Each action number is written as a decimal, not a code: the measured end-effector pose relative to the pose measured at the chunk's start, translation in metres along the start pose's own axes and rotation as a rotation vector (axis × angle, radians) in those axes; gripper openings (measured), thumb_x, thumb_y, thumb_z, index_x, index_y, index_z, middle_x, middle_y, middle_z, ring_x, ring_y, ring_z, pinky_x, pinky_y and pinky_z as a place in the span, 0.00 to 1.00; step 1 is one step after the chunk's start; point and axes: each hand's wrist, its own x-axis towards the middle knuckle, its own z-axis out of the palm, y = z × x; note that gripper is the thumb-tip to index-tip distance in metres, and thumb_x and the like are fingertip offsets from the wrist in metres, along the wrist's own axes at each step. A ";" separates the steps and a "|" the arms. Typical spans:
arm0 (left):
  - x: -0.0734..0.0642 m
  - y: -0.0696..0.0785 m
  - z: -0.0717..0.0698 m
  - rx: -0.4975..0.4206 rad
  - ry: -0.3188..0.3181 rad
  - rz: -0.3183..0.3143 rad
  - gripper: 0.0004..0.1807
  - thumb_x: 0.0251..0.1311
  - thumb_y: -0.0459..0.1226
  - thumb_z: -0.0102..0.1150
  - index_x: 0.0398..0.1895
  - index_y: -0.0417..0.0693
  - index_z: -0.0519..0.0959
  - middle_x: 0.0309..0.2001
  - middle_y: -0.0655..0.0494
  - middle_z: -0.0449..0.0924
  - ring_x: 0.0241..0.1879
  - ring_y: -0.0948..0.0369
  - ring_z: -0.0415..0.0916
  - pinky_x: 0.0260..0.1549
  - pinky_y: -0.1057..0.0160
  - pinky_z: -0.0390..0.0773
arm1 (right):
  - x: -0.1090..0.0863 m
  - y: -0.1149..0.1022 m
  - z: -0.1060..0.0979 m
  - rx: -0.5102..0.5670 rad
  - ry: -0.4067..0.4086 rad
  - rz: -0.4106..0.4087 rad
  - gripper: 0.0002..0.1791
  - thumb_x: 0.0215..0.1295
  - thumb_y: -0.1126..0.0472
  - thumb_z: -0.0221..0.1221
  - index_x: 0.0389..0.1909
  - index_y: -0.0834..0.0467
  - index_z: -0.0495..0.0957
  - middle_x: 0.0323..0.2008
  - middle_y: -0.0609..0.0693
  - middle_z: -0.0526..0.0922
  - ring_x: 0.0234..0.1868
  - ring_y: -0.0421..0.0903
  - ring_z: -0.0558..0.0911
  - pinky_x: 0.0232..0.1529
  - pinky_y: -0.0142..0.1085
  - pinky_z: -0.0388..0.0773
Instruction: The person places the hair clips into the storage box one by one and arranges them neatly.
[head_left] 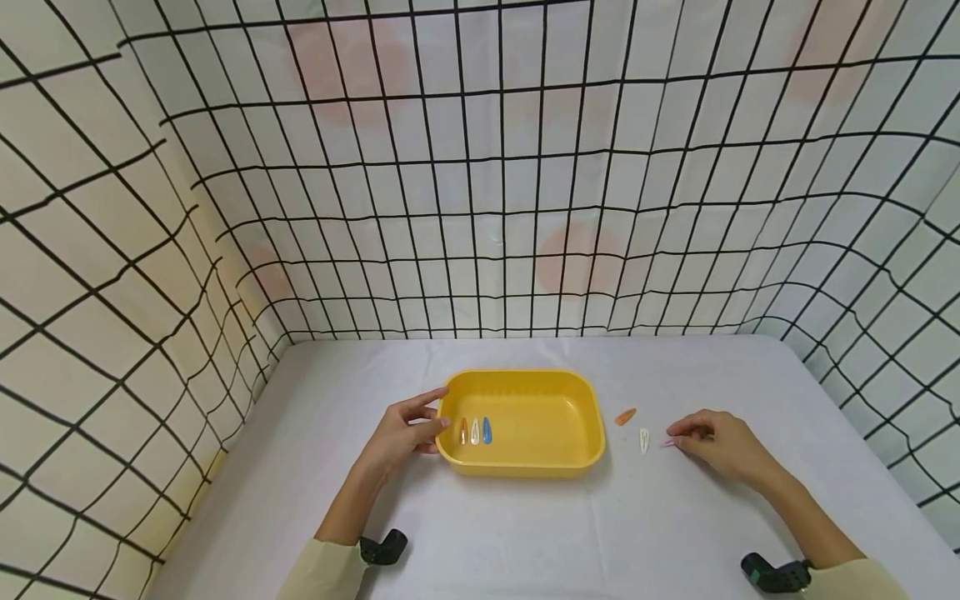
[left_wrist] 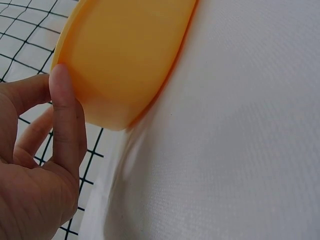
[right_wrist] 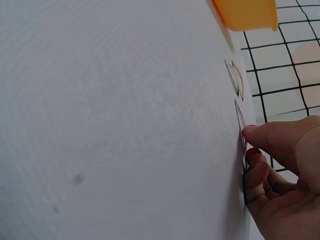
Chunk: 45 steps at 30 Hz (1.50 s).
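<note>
A yellow plastic tray (head_left: 525, 471) stands on the white-covered table. My left hand (head_left: 399, 433) grips its left rim, the thumb lying over the edge. Inside the tray's left part lie an orange hair clip (head_left: 463, 431), a white hair clip (head_left: 475, 432) and a blue hair clip (head_left: 487, 430), side by side. Right of the tray, my right hand (head_left: 716, 446) pinches a pink hair clip (head_left: 667, 443) at the table surface; its fingers partly hide the clip. Between tray and right hand lie another orange clip (head_left: 626, 417) and another white clip (head_left: 644, 441).
A white cloth with a black grid (head_left: 517, 183) rises behind the table and along both sides. White cloth (head_left: 510, 542) covers the tabletop. Each wrist wears a black camera, one on the left (head_left: 384, 547) and one on the right (head_left: 776, 575).
</note>
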 end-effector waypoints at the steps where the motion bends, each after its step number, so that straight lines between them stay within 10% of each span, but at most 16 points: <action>1: 0.000 0.000 0.000 -0.001 0.001 -0.001 0.32 0.59 0.33 0.73 0.67 0.61 0.79 0.46 0.46 0.78 0.25 0.59 0.81 0.28 0.64 0.88 | 0.000 0.000 0.000 -0.005 -0.001 -0.004 0.05 0.67 0.59 0.67 0.41 0.51 0.88 0.35 0.44 0.82 0.34 0.36 0.73 0.32 0.29 0.70; 45: 0.000 -0.003 0.000 -0.014 -0.006 0.004 0.32 0.59 0.33 0.73 0.68 0.60 0.78 0.46 0.46 0.79 0.23 0.59 0.79 0.27 0.65 0.87 | 0.006 -0.022 -0.007 0.280 0.017 0.129 0.17 0.73 0.54 0.63 0.46 0.67 0.82 0.33 0.55 0.88 0.29 0.42 0.85 0.31 0.33 0.86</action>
